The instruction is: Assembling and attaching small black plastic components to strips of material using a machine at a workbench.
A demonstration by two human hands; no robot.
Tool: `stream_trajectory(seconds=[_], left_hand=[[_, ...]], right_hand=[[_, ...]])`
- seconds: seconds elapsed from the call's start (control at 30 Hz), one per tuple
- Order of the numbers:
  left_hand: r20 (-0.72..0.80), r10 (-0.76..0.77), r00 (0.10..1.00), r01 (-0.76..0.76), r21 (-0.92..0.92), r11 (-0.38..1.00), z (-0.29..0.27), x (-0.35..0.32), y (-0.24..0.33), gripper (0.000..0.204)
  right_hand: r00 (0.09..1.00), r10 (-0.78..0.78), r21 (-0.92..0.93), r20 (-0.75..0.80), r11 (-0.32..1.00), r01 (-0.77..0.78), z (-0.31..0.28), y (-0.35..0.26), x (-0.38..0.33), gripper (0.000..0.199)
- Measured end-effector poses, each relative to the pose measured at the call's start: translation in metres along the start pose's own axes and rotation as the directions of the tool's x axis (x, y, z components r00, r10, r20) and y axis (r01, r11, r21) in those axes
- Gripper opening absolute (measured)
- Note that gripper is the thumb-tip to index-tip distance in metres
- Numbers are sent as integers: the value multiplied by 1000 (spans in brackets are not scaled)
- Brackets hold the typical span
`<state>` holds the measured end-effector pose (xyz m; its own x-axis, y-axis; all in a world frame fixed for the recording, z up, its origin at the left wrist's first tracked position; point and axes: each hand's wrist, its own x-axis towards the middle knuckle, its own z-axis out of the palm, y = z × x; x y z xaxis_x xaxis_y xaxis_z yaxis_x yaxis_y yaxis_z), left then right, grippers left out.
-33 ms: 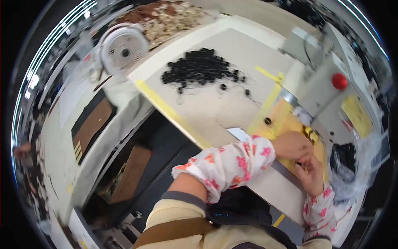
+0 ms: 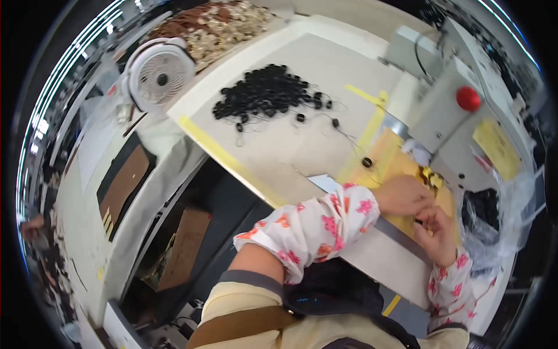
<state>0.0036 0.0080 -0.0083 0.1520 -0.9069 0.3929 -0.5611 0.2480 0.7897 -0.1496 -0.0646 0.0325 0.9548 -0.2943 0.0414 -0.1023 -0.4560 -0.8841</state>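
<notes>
My left hand (image 2: 404,196) reaches across to the right and is closed, its fingertips meeting those of my right hand (image 2: 437,237) over the table's front edge. The right hand's fingers are curled in a pinch around a small dark piece, of which only a bit shows. What the left fingers hold, if anything, is hidden. Just beyond the left hand, a single black thread bobbin (image 2: 367,163) lies on the yellow surface (image 2: 388,154). Farther off, a heap of black bobbins (image 2: 261,92) with loose thread tails lies on the pale tabletop (image 2: 279,157).
A grey machine (image 2: 447,110) with a red knob (image 2: 468,99) stands at the right. Beside it is a clear plastic bag (image 2: 485,232) with dark contents. A white fan (image 2: 161,78) stands at the far left, and brown pieces (image 2: 125,181) lie on the left-hand table.
The whole view has shifted slightly, so the table, heap and machine sit a little farther left. My hands stay together at the same spot by the table's edge.
</notes>
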Motion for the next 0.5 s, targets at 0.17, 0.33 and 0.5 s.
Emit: stream_trajectory(seconds=[0.17, 0.33, 0.5], left_hand=[[-18, -16, 1000, 20, 265, 964, 9, 19, 3, 24], [-124, 60, 990, -24, 269, 963, 12, 17, -3, 16], [-97, 6, 995, 13, 197, 980, 3, 1, 1, 19]], right_hand=[[996, 53, 44, -69, 998, -50, -41, 30, -2, 13], [984, 102, 149, -144, 986, -80, -48, 57, 8, 15], [992, 57, 211, -114, 977, -32, -35, 62, 16, 18]])
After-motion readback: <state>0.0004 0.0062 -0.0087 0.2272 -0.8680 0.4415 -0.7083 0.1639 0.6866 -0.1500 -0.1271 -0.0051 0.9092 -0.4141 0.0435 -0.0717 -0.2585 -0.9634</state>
